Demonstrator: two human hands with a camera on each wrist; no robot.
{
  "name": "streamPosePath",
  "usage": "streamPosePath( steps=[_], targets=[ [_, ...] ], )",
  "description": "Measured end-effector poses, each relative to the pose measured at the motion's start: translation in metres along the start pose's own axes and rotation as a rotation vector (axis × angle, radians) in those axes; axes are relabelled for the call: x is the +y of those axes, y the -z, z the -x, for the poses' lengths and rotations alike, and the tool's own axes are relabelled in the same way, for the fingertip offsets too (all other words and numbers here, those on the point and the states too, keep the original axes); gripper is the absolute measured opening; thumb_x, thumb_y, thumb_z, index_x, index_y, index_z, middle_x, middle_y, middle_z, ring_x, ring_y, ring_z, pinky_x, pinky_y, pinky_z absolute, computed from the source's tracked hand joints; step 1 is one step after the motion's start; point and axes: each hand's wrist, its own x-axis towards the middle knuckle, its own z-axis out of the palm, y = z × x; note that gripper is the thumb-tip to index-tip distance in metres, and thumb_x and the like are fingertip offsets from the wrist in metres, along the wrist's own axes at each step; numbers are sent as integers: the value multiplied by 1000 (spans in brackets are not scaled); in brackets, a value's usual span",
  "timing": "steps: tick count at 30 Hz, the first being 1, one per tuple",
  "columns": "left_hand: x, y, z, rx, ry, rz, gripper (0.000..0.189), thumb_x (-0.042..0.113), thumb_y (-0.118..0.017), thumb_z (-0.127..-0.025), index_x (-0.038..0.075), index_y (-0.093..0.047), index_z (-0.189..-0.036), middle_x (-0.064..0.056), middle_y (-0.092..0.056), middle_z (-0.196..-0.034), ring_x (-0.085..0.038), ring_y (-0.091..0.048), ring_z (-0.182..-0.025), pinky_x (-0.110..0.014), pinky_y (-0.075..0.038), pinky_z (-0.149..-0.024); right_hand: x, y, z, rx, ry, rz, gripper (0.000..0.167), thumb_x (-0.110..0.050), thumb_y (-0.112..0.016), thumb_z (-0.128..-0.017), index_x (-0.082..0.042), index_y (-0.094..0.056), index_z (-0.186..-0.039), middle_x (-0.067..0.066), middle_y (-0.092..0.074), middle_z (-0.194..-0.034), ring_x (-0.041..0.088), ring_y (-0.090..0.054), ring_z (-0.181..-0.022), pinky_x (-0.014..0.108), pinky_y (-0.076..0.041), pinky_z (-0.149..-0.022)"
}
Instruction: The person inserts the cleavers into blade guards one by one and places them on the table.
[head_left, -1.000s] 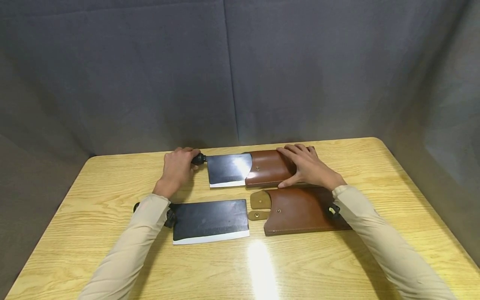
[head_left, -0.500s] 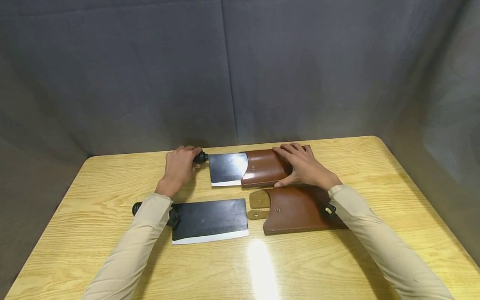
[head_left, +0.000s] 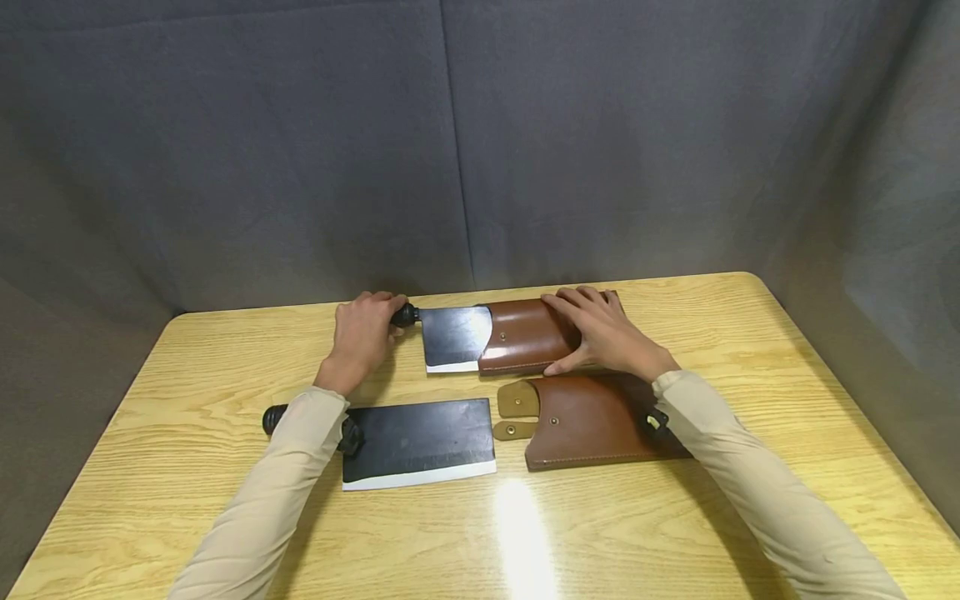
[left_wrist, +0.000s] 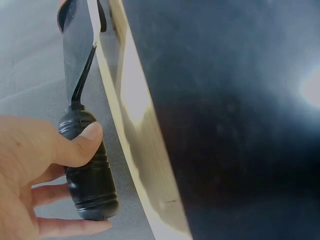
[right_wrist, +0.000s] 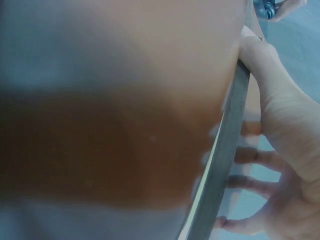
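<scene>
At the back of the table my left hand (head_left: 360,337) grips the black handle (left_wrist: 92,185) of a cleaver (head_left: 452,335), its thumb lying along the handle in the left wrist view. The front of the blade is inside a glossy brown leather sheath (head_left: 521,333); the part near the handle shows. My right hand (head_left: 611,337) spans that sheath, thumb at its near edge and fingers over towards the far edge. Closer to me lies a second cleaver (head_left: 420,437), partly under my left forearm. A second brown sheath (head_left: 592,421) lies to its right, partly beneath my right wrist.
The second sheath's tan flap (head_left: 519,400) and snap strap (head_left: 514,431) point left, close to the second cleaver's blade end. The wooden table (head_left: 420,542) ends just behind the sheathed cleaver, with a grey cloth (head_left: 315,167) behind it.
The cleaver in my left hand has slid right and the sheath under my right hand slightly left, so less blade shows. The second cleaver and second sheath stay in place.
</scene>
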Motion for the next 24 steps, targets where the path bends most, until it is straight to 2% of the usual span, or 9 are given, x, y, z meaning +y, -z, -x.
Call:
streamPosePath(
  steps=[24],
  targets=[
    [5,-1,0,50,-3,20,44,9,-85,-87,7,-73,-129,-15,-76,-120,-38,-72,-104,-56,-59,-80,-5,2,0,12,1,-9,122,-64,-94,-65,-11,-40,-161,22,-40,-161,43,-36,-145,76,-23,-112]
  ],
)
